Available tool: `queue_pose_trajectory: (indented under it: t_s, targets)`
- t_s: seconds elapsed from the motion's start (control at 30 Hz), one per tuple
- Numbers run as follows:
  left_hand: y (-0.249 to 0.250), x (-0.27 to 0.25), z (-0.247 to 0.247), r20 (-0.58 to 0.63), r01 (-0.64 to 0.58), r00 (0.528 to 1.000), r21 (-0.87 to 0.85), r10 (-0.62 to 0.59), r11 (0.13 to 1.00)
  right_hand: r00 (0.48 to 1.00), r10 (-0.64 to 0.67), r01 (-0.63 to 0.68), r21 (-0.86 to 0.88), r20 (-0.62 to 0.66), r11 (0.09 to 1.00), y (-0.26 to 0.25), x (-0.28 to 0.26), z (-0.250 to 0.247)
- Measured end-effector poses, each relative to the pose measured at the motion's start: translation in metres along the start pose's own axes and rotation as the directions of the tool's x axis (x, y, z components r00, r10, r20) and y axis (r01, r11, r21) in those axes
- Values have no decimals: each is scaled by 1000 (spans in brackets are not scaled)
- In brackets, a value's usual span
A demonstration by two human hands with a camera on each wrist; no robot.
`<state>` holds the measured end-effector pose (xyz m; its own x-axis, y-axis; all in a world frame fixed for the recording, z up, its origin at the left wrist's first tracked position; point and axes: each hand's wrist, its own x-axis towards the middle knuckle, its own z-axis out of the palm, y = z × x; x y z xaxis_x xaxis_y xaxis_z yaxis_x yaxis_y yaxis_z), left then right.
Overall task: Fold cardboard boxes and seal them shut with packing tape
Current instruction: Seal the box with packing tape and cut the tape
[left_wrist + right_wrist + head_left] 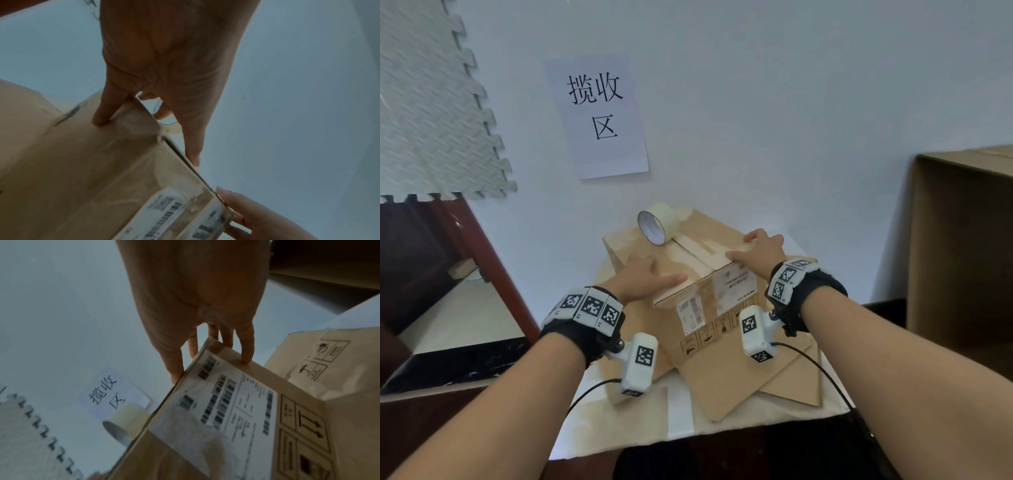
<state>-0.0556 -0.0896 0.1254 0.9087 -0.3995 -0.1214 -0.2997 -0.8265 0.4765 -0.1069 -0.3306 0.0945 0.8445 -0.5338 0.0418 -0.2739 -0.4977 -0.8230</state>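
Note:
A brown cardboard box [722, 308] with shipping labels stands on the table, its top flaps folded down. A roll of clear packing tape [659, 228] stands on edge on the far part of the top. My left hand [650, 277] lies flat on the near left flap, fingers straight. In the left wrist view the left hand [164, 65] spans the box [82, 162] edge, one finger on its side. My right hand [753, 250] presses the right flap at the top edge. In the right wrist view, straight fingers [245, 347] straddle the box [226, 418] corner, with the tape roll [127, 420] beyond.
Flattened cardboard sheets [750, 387] lie under the box on a white table cover [681, 418]. A large cardboard box [962, 246] stands at the right. A paper sign [599, 113] and a foam mat [431, 102] hang on the wall. A dark wooden cabinet [431, 257] is at the left.

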Motion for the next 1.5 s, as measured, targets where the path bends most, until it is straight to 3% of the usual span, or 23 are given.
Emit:
queue_pose_trajectory:
  t_s: [0.13, 0.33, 0.47, 0.63, 0.93, 1.03, 1.3, 1.37, 1.5]
  targets:
    - [6, -8, 2, -71, -98, 993, -48, 94, 994, 999, -17, 14, -76, -50, 997, 3, -12, 1]
    - [6, -7, 20, -244, -186, 960, -186, 137, 965, 998, -44, 37, -140, -48, 989, 4, -24, 6]
    - [0, -5, 29, -325, -260, 923, -128, 207, 957, 995, -90, 83, -123, -48, 989, 3, -32, 5]
    - [-3, -11, 35, -211, -342, 913, 66, 348, 937, 994, -79, 69, -128, -73, 989, 3, -40, 5]
    - [-7, 1, 27, -28, -412, 894, 339, 447, 846, 990, -93, 82, -98, -104, 992, 5, -44, 8]
    - [-4, 0, 27, -48, -417, 884, 367, 464, 832, 992, -74, 63, -101, -102, 993, 3, -44, 9]
    - [-10, 9, 26, 40, -458, 874, 400, 484, 794, 995, -5, -19, -238, -102, 971, -15, -37, 9]
    - [-11, 8, 26, 39, -463, 871, 397, 490, 792, 996, -36, 12, -287, -80, 958, -30, -32, 4]
    - [-11, 6, 26, 44, -471, 864, 422, 501, 774, 988, -134, 132, -38, -73, 991, -61, -15, 0]
